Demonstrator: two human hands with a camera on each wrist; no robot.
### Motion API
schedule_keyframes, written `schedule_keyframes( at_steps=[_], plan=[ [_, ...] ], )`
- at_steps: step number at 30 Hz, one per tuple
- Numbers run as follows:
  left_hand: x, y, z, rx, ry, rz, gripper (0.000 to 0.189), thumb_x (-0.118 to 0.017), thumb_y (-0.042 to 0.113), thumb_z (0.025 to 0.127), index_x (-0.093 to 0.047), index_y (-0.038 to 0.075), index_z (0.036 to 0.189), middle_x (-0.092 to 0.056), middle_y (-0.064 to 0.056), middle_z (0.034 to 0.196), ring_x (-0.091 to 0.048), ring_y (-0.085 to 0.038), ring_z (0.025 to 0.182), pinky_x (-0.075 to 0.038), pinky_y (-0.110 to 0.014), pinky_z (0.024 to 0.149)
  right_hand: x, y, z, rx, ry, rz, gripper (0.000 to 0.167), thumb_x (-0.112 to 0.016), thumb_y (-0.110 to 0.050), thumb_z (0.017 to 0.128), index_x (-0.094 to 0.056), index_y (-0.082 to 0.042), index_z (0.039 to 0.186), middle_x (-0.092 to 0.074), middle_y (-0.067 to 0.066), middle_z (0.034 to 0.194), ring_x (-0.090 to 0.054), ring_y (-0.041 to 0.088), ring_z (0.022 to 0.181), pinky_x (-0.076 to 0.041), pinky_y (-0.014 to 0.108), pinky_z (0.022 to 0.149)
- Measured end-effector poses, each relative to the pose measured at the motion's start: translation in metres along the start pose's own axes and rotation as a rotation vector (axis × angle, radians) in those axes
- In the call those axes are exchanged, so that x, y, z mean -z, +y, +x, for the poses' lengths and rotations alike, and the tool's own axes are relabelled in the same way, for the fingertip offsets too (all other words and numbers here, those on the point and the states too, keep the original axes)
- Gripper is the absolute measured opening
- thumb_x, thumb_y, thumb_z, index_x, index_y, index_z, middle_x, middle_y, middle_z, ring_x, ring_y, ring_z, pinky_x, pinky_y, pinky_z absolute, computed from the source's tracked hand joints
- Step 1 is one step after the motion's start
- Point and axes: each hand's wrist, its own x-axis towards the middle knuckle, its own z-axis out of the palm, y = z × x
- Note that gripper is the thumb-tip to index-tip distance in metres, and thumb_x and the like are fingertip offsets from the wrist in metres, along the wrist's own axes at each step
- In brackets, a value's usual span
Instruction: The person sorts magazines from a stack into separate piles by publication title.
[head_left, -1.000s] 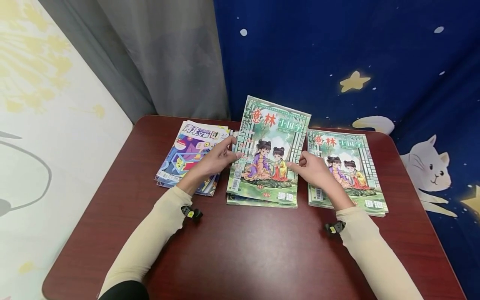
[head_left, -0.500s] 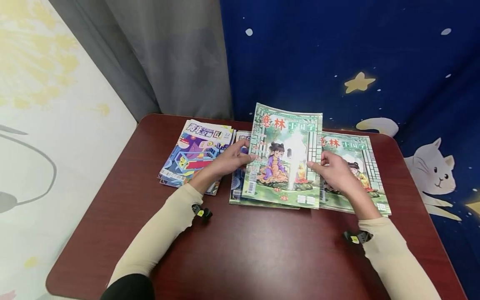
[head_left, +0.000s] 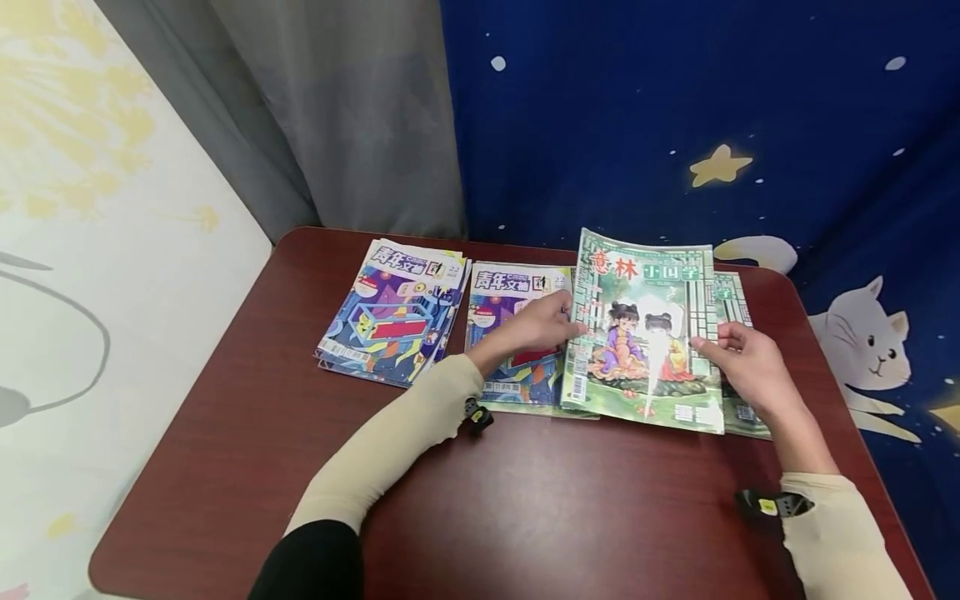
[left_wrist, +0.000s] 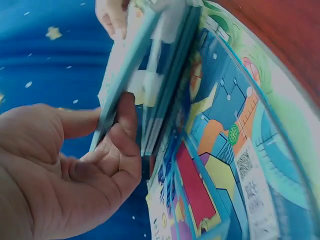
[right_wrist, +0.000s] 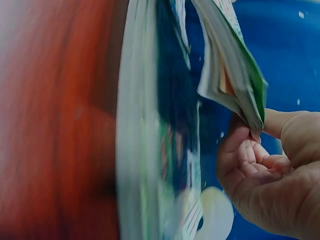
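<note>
A green-covered magazine (head_left: 637,308) with two drawn figures is held between both hands, above the right-hand magazine pile (head_left: 735,308). My left hand (head_left: 542,323) pinches its left edge; in the left wrist view the thumb and fingers of that hand (left_wrist: 85,165) close on the edge. On the opposite edge my right hand (head_left: 753,367) pinches it with the thumb on the cover. The right wrist view shows the magazine (right_wrist: 240,70) raised over the pile (right_wrist: 137,130), its pages slightly fanned. Most of the right pile is hidden under it.
A purple-and-blue magazine (head_left: 491,337) tops the middle pile, with a green edge showing beneath. To its left lies another pile of purple-and-blue magazines (head_left: 390,312). The dark red table (head_left: 525,500) backs onto a grey curtain (head_left: 360,125) and a blue one (head_left: 585,125).
Both hands have carried the green magazine rightward from above the middle pile to above the right pile. The purple-and-blue cover on the middle pile has come into view.
</note>
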Motion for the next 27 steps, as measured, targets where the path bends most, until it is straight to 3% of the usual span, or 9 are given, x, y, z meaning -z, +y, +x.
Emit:
schedule_keyframes(
  at_steps=[4, 7, 11, 14, 21, 23, 27],
  plan=[
    [-0.014, 0.010, 0.013, -0.007, -0.044, 0.221, 0.029, -0.065, 0.035, 0.106, -0.050, 0.011, 0.102, -0.067, -0.006, 0.079, -0.066, -0.019, 0.068, -0.042, -0.027, 0.062, 0.006, 0.020, 0.001, -0.045, -0.009, -0.008, 0.054, -0.064, -0.045, 0.105, -0.054, 0.005, 0.123, -0.061, 0.002, 0.095, -0.055, 0.001, 0.073, -0.048, 0.021, 0.061],
    [-0.024, 0.017, 0.022, 0.011, -0.086, 0.339, 0.032, -0.063, 0.040, 0.107, -0.055, 0.011, 0.098, -0.068, 0.000, 0.079, -0.051, -0.012, 0.057, -0.039, -0.026, 0.058, 0.011, 0.033, 0.003, -0.070, -0.029, 0.004, 0.058, -0.063, -0.046, 0.105, -0.054, 0.007, 0.129, -0.062, -0.005, 0.090, -0.059, 0.000, 0.070, -0.051, 0.023, 0.060],
    [-0.038, 0.026, 0.034, 0.040, -0.120, 0.472, 0.034, -0.057, 0.046, 0.108, -0.056, 0.014, 0.096, -0.060, 0.004, 0.075, -0.037, -0.010, 0.052, -0.034, -0.025, 0.053, 0.017, 0.044, 0.005, -0.103, -0.023, 0.022, 0.059, -0.063, -0.045, 0.105, -0.053, 0.007, 0.132, -0.062, -0.012, 0.087, -0.061, 0.000, 0.069, -0.054, 0.025, 0.059],
    [-0.047, 0.032, 0.041, 0.045, -0.115, 0.556, 0.032, -0.055, 0.047, 0.109, -0.055, 0.017, 0.097, -0.049, 0.002, 0.077, -0.036, -0.011, 0.054, -0.034, -0.026, 0.053, 0.021, 0.050, 0.007, -0.132, 0.005, -0.017, 0.060, -0.062, -0.046, 0.105, -0.054, 0.007, 0.132, -0.065, -0.004, 0.091, -0.060, 0.001, 0.068, -0.053, 0.026, 0.058],
    [-0.066, 0.043, 0.059, 0.064, -0.112, 0.674, 0.039, -0.054, 0.049, 0.109, -0.054, 0.020, 0.082, -0.047, 0.002, 0.078, -0.044, -0.012, 0.061, -0.038, -0.028, 0.057, 0.030, 0.067, 0.011, -0.176, 0.052, -0.091, 0.062, -0.061, -0.050, 0.104, -0.057, 0.007, 0.131, -0.070, 0.012, 0.097, -0.059, 0.003, 0.067, -0.052, 0.027, 0.057],
    [-0.069, 0.044, 0.062, 0.063, -0.093, 0.686, 0.043, -0.055, 0.050, 0.108, -0.052, 0.021, 0.078, -0.047, 0.002, 0.078, -0.046, -0.013, 0.064, -0.040, -0.029, 0.059, 0.031, 0.071, 0.013, -0.166, 0.084, -0.145, 0.063, -0.062, -0.051, 0.104, -0.059, 0.006, 0.129, -0.070, 0.020, 0.107, -0.057, 0.005, 0.070, -0.048, 0.025, 0.057],
    [-0.072, 0.047, 0.064, 0.075, -0.054, 0.707, 0.043, -0.055, 0.053, 0.107, -0.054, 0.022, 0.078, -0.053, 0.003, 0.081, -0.053, -0.014, 0.070, -0.045, -0.031, 0.066, 0.032, 0.073, 0.016, -0.131, 0.133, -0.235, 0.061, -0.061, -0.051, 0.104, -0.061, 0.006, 0.126, -0.067, 0.029, 0.114, -0.060, 0.023, 0.084, -0.043, 0.030, 0.065]
  ],
)
